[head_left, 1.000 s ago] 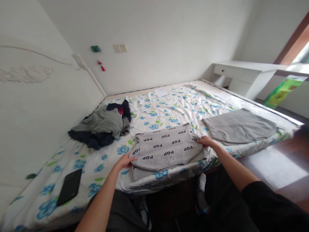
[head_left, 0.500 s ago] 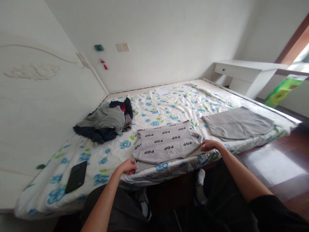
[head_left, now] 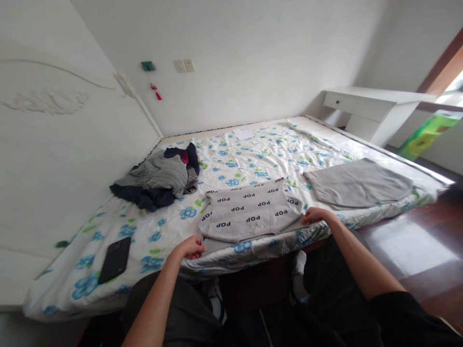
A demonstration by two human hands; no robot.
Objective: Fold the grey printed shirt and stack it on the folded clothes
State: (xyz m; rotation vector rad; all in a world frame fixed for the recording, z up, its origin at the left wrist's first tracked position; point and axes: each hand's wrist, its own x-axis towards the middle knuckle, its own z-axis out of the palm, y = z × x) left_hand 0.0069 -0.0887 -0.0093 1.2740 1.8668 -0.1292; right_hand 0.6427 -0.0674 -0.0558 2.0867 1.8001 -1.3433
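A light grey top (head_left: pixel 249 209) printed with black "POP" lettering lies folded near the front edge of the bed, its sleeves bent in at the sides. At its near left corner, my left hand (head_left: pixel 191 247) is closed, fingers pinching the lower grey layer. My right hand (head_left: pixel 315 216) is likewise closed on that layer at the right corner. The upper part rests flat, with the lower layer showing as a strip along the front.
Right of the top lies a folded grey ribbed garment (head_left: pixel 360 184). A heap of grey and navy clothes (head_left: pixel 155 178) sits on the left, behind a black phone (head_left: pixel 115 259). White paper (head_left: pixel 243 133) lies by the wall on the floral sheet (head_left: pixel 231 168); a white desk (head_left: pixel 372 108) stands beyond.
Fingers of both hands have closed more tightly at the top's near corners. The top itself has barely moved, and the view has shifted slightly.
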